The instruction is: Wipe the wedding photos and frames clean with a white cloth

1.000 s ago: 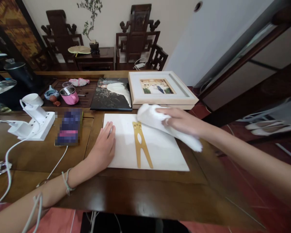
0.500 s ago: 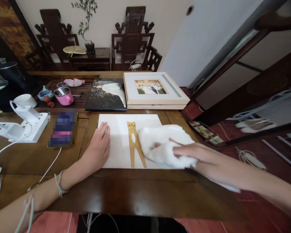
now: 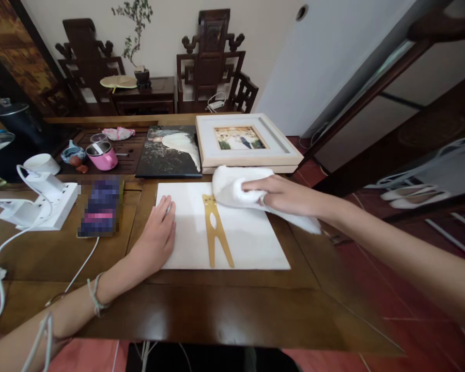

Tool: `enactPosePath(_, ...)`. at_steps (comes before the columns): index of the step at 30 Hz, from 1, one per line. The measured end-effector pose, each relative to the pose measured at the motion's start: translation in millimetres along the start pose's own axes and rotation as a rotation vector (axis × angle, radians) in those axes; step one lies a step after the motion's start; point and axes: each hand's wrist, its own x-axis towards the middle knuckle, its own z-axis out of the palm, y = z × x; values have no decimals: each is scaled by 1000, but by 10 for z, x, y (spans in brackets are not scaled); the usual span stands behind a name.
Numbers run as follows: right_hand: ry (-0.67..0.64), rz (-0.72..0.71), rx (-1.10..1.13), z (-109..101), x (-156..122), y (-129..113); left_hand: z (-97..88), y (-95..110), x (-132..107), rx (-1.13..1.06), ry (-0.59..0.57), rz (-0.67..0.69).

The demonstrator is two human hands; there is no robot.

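A white board lies flat on the wooden table, with a gold, two-legged flat piece in its middle. On the board's left edge rests my left hand, palm down, fingers stretched out, a ring on one finger. My right hand grips a white fluffy cloth at the board's far right corner. The cloth touches or covers the top of the gold piece, and one end of it trails off to the right. My right fingertips are partly sunk in the cloth.
Behind the board lie a dark picture panel and a pale wooden frame on the table. To the left are a phone on a cable, a white power strip, a pink mug and a small blue teapot.
My right hand has moved the cloth away from me, from the board's right side up to its far right corner, baring the near right corner. My left hand has stayed in place.
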Motion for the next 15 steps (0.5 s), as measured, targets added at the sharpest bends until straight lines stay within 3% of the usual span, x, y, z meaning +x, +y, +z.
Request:
enactPosePath(3, -44, 57, -6, 75, -380, -132, 13, -8, -4, 2, 7, 3)
enactPosePath(9, -296, 23, 65, 133, -1167, -575, 21, -16, -9, -12, 19, 11)
enactPosePath(12, -323, -16, 57, 111, -1201, -637, 28, -25, -8, -18, 27, 16)
enactPosePath(15, -266, 12, 22, 70, -969, -479, 37, -36, -7, -25, 38, 24)
